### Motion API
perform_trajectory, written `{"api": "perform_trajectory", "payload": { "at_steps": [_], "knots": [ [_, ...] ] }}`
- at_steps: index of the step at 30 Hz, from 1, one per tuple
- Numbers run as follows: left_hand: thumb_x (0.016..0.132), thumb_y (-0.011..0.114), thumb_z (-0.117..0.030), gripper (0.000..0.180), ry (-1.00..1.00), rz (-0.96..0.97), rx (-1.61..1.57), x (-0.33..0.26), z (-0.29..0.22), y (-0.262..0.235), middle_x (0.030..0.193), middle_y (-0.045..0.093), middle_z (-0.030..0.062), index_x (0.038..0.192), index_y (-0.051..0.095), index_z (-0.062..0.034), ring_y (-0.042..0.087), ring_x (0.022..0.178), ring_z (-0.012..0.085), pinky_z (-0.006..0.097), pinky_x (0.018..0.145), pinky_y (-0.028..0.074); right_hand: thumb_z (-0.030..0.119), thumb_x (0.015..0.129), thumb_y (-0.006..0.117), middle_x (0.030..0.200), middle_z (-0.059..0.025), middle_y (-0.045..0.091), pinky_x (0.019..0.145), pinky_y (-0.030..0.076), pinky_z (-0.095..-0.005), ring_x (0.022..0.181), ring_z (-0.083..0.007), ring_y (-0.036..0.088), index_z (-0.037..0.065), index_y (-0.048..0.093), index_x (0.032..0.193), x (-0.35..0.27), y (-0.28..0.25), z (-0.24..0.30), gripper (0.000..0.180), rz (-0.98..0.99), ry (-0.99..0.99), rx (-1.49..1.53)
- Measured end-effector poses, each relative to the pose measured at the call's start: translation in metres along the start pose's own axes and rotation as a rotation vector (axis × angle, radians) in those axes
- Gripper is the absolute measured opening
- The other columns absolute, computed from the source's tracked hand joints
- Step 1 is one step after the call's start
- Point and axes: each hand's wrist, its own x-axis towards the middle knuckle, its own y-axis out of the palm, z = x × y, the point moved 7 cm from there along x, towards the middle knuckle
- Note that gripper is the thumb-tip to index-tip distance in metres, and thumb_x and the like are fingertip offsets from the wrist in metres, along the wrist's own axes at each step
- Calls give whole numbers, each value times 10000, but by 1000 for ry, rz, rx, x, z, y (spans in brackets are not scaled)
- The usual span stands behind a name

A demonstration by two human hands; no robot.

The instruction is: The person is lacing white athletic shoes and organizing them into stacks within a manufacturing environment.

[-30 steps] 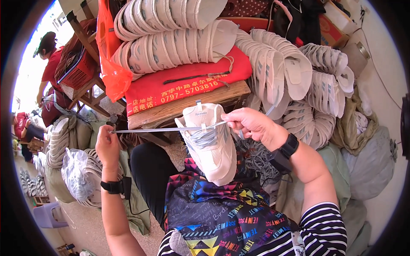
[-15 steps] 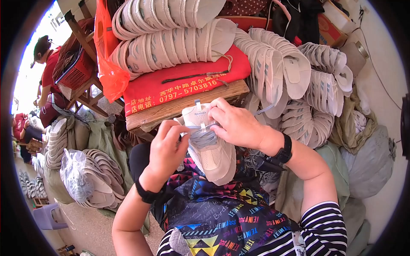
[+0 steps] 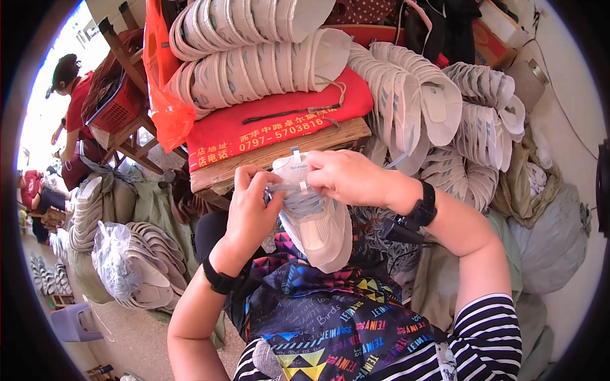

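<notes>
Workroom: pale floor crowded with shoe uppers and sacks, a wooden table (image 3: 222, 174) set just beyond the person's knees.
Left grip: the left hand (image 3: 248, 206) has thumb and forefinger pressed together, apparently pinching the grey lace (image 3: 289, 188) at the left edge of the tongue.
Right grip: the right hand (image 3: 349, 179) has its fingers curled in close at the tongue's right side; whether the lace lies between them is hidden, so its hold cannot be told.
Sneaker upper: the cream upper (image 3: 324, 244) is between the two hands, toe toward the person, above the patterned apron (image 3: 318, 311); what supports it from below is not visible.
Step in hand: judging by the lacing across the instep and both hands at the tongue, the lace seems to be getting tied or settled near the tongue's white loop (image 3: 303, 188).
Next move: it would call for a firm left pinch and matching tension from the right, with the tongue kept centred.
Table load: nested uppers (image 3: 254, 73) lie on a red cloth (image 3: 219, 140).
Right side: more stacked uppers (image 3: 397, 105) lean beside the table.
Left side: a clear plastic bag (image 3: 115, 260) rests against another stack; farther off, a co-worker in red (image 3: 76, 95) sits.
</notes>
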Motion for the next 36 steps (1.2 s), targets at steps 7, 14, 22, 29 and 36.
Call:
{"api": "perform_trajectory", "payload": {
  "at_steps": [7, 14, 22, 29, 36],
  "knots": [
    [754, 715, -49, 188, -51, 94, -11, -2, -1, -5, 1027, 488, 137, 895, 594, -22, 580, 847, 325, 395, 714, 503, 45, 772, 631, 862, -98, 551, 698, 484, -406, 816, -308, 594, 61, 571, 804, -2, 5, 16, 70, 27, -48, 466],
    [757, 691, -8, 138, 124, 10, 9, 3, -15, -10, 970, 524, 130, 855, 594, -9, 580, 843, 318, 396, 711, 488, 172, 720, 618, 846, -48, 520, 646, 471, -328, 791, -203, 575, 78, 558, 843, -12, -5, 42, 166, -357, -382, -442],
    [822, 625, -1, 73, 155, -128, 270, 5, 13, -51, 967, 537, 135, 874, 574, -13, 576, 849, 333, 409, 722, 480, 121, 719, 664, 881, -28, 550, 656, 492, -335, 807, -203, 586, 78, 609, 974, -44, 20, 25, 265, -261, -494, -473],
    [883, 604, -52, 80, -234, 5, -94, -14, 48, -22, 788, 598, 137, 903, 539, -9, 610, 711, 291, 357, 659, 491, 85, 759, 685, 972, -93, 503, 703, 499, -378, 839, -285, 595, 44, 578, 947, -21, -12, 12, 220, -382, 84, -4],
    [862, 653, -57, 163, -248, -51, -137, -15, 32, -18, 759, 593, 83, 998, 573, -16, 544, 637, 160, 298, 584, 449, 142, 791, 703, 1049, -127, 481, 761, 502, -385, 924, -302, 580, 67, 589, 973, -3, 7, 6, 227, 11, 259, 52]
  ]
}}
